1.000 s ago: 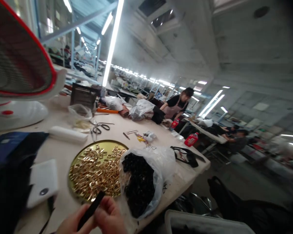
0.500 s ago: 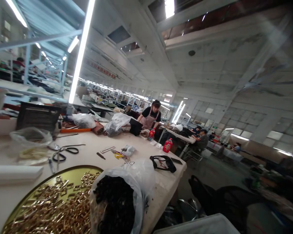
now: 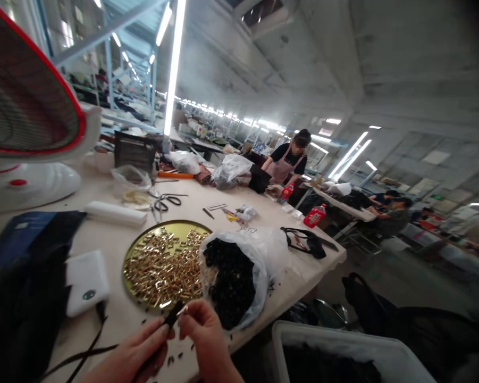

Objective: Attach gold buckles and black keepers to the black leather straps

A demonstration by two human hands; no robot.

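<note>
My left hand (image 3: 137, 351) is closed around a black strap (image 3: 173, 315), whose end sticks up past the fingertips. Close beside that end, my right hand (image 3: 203, 332) pinches something small and partly shiny, mostly hidden by the fingers. Just beyond both hands lies a round gold tray (image 3: 131, 242) heaped with gold metal buckles (image 3: 163, 266). An opened clear plastic bag (image 3: 263, 260) full of small black pieces (image 3: 231, 282) leans at the tray's right side. A few small dark bits are scattered on the table under my hands.
At left stand a red-rimmed fan (image 3: 82, 122), a white device (image 3: 86, 284) with a cable and dark fabric (image 3: 24, 298). Scissors (image 3: 167, 201) lie behind the tray. A red bottle (image 3: 314, 215) stands near the right edge; a white bin (image 3: 343, 332) sits below. A co-worker (image 3: 289, 162) leans over the far end.
The view has tilted down and swung left. Both my hands and the strap have come into sight at the bottom, and the fan, white device and dark fabric now show at left.
</note>
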